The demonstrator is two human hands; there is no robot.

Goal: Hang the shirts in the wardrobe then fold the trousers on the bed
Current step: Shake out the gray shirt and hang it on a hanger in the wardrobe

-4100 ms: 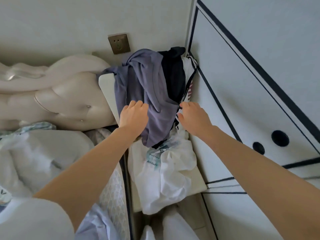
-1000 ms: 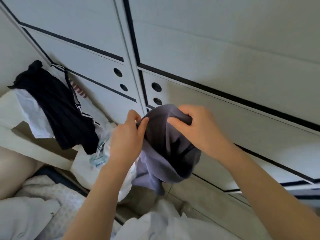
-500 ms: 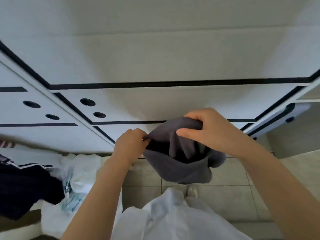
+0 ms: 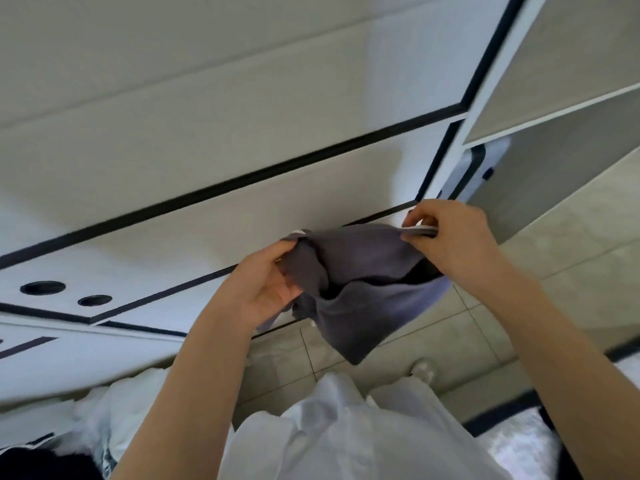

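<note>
Both hands hold one grey-purple shirt (image 4: pixel 360 299) in the air between them. Left hand (image 4: pixel 263 285) grips a bunched edge, right hand (image 4: pixel 446 237) pinches a pale-trimmed edge. Behind the hands stands the white wardrobe door (image 4: pixel 207 150). Far left of the left hand, I count two round holes (image 4: pixel 43 287) in it. Below the hands is tiled floor (image 4: pixel 519 317).

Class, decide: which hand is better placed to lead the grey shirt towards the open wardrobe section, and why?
Probably the right. The right hand pinches the edge of the grey shirt nearest the open wardrobe section; the left hand grips bunched cloth farther off, before a closed door.
</note>
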